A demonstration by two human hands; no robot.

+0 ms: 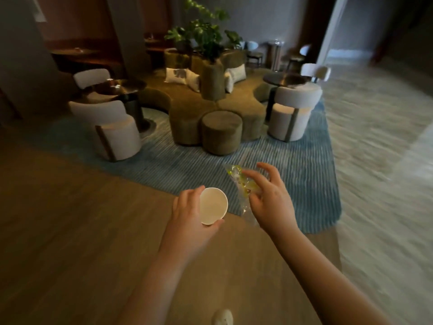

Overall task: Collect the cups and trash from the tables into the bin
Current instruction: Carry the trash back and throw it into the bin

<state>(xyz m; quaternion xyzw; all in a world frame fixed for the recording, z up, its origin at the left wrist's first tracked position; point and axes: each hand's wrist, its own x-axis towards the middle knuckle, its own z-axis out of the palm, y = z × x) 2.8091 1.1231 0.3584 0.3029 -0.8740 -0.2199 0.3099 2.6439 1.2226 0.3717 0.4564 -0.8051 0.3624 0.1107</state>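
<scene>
My left hand (187,212) grips a white paper cup (213,205), its open mouth turned toward the camera and showing nothing inside. Just to its right, my right hand (269,195) pinches a crumpled clear plastic wrapper with yellow-green print (236,179); the other fingers are spread. Both hands are held out over the wooden floor at the edge of a blue rug. A silver cylindrical bin (275,55) stands far back, right of centre.
Ahead lies a blue ribbed rug (293,165) with an olive curved sofa and round pouf (221,132). White armchairs flank two dark round tables, one on the left (124,86) with small items on it, one on the right (284,79). A large plant stands behind the sofa.
</scene>
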